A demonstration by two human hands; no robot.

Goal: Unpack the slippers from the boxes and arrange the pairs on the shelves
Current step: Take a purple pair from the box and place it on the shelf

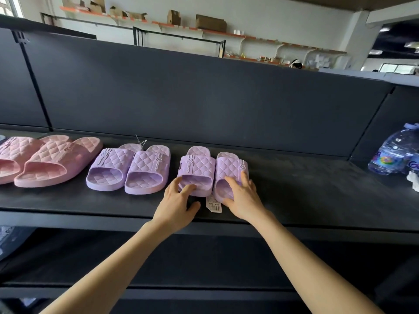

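I read both hands as squaring up the pair. The left hand (179,200) hooks bent fingers over the front rim of the left slipper (197,168), thumb clear, with no pinch. The right hand (241,196) lies spread and pressed on the right slipper (229,168). Both slippers sit side by side on the black shelf (317,196) beside a matching pair (129,171). They are lilac and quilted, with a price tag (214,206) at the front.
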